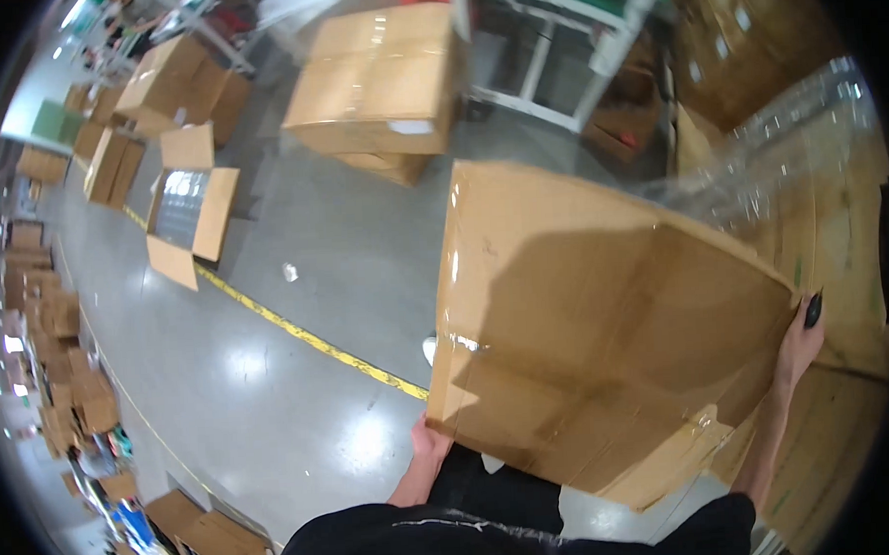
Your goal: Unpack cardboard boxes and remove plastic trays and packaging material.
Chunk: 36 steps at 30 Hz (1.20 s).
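A large brown cardboard box (pixel 605 320) fills the space before my body, held off the floor and tilted. Clear tape runs along its left edge, and a torn paper patch shows on its near right part. My left hand (pixel 430 439) is closed on the near left corner, its fingers partly hidden by the cardboard. At the far right corner, my right hand (pixel 802 339) grips the box's edge, with a dark fingernail showing on the outside.
Beyond stands a taped carton (pixel 371 77) on another box. An open carton (pixel 186 209) sits on the floor left of it, near a yellow floor line (pixel 298 330). Plastic-wrapped cartons (pixel 828 191) crowd the right. A white-framed table (pixel 543 35) stands at the back.
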### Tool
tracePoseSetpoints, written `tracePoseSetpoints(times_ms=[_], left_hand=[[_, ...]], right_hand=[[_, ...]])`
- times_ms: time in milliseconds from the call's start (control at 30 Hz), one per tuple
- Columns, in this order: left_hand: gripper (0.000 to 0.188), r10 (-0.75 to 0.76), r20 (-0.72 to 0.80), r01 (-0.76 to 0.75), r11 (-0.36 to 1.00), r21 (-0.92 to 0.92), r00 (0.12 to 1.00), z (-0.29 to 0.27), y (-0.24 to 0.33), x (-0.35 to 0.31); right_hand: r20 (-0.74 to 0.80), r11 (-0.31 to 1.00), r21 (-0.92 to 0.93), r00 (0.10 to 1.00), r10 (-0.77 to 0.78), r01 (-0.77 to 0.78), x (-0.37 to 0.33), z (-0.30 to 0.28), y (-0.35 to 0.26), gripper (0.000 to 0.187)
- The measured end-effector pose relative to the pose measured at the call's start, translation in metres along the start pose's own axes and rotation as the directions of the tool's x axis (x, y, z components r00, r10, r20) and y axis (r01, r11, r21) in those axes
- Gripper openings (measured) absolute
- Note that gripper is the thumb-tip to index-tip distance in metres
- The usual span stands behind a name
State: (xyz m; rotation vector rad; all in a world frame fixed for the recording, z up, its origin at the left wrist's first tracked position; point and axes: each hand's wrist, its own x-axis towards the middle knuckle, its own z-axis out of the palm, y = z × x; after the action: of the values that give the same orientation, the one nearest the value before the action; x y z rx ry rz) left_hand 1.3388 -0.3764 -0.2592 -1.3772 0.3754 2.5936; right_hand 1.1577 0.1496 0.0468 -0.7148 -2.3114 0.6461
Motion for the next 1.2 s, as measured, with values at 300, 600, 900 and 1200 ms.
tracePoseSetpoints(times_ms=[300,600,900,1200], left_hand=[[0.051,0.315,0.347,-0.294,0.949,-0.113,0.883,0.309,0.283,0.074],[0.047,0.266,0.602,-0.505,0.82,0.269,0.753,0.398,0.423,0.119],[0.078,0.229,-0.016,-0.208,0.912,0.354,0.973,0.336,0.433,0.217],[0.069,0.78,0.175,-0.71,0.421,0.564,0.601,0.495,0.588,0.364]], right_hand=[[-0.135,0.595,0.37,0.675,-0.726,0.714,0.138,0.243,-0.398,0.022],[0.385,0.852,0.104,0.77,-0.509,0.513,-0.036,0.539,-0.391,0.041],[0.333,0.758,-0.302,0.681,0.652,-0.579,-0.073,0.583,-0.394,0.055],[0.074,0.61,-0.47,0.66,0.748,-0.638,-0.106,0.614,-0.441,0.046]])
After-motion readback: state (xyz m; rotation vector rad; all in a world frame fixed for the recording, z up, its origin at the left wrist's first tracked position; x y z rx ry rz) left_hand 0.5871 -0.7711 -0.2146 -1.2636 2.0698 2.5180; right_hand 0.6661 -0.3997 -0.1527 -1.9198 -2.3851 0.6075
